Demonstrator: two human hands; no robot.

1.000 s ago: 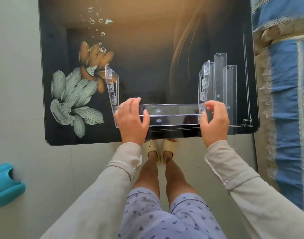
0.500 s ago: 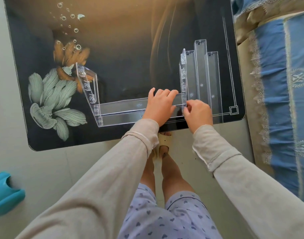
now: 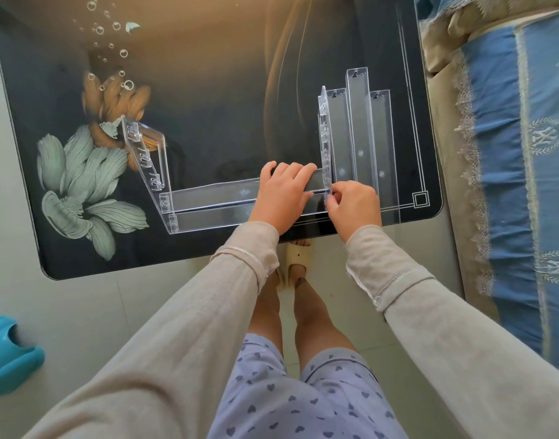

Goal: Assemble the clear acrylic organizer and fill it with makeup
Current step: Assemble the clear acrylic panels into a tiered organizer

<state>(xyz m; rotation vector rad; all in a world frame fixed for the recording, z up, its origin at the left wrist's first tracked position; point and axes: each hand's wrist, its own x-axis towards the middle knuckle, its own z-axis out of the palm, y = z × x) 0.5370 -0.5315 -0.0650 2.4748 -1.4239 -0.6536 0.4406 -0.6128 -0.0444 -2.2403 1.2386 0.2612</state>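
Observation:
A partly built clear acrylic organizer stands on the dark glass table [image 3: 208, 74]. Its left side panel [image 3: 145, 156] and right side panel [image 3: 324, 134] are upright, joined by a long clear shelf strip [image 3: 214, 198] near the table's front edge. My left hand [image 3: 283, 194] presses down on the right end of that strip. Beside it, my right hand [image 3: 354, 207] pinches the lower end of the right side panel where the strip meets it. No makeup is in view.
Three loose clear shelf strips [image 3: 360, 131] lie side by side right of the organizer. A bed with a blue cover [image 3: 519, 153] runs along the table's right side. A teal plastic object [image 3: 8, 353] sits on the floor at lower left. My feet are under the table edge.
My left hand slid from the strip's left end to its right end, next to my right hand. The view shifted, so the organizer's left panel now shows uncovered.

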